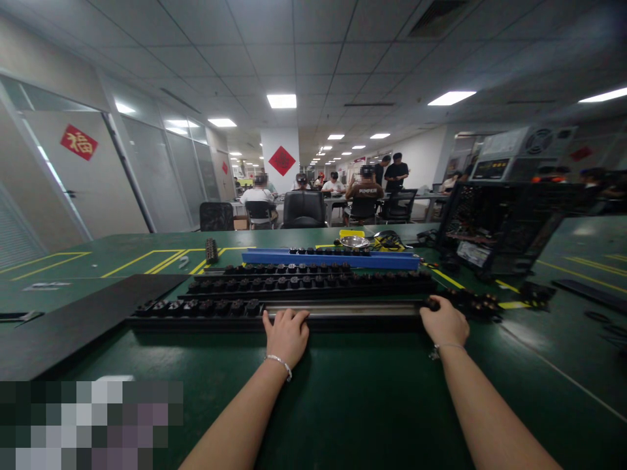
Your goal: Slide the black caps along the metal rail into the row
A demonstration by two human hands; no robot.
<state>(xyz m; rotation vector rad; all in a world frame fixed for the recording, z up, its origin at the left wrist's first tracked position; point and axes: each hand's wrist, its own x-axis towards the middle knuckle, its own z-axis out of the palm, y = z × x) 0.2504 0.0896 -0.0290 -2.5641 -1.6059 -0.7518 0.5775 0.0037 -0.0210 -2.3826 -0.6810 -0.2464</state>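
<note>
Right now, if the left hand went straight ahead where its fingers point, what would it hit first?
The left hand rests on the nearest rail; going on, it would probably meet the second rail's black round pieces next.

Two hands (287, 334) (445, 322), three black rails (206, 308) (304, 284) (289, 268), one blue rail (333, 259), one metal bowl (354, 241)

Green worktable (372, 405) marked with yellow lines.
On it lie long black rails (304, 285) studded with knobs, a blue rail (392, 260), a black mat (73, 320), a metal bowl (354, 241) and an open computer case (494, 228).
</note>
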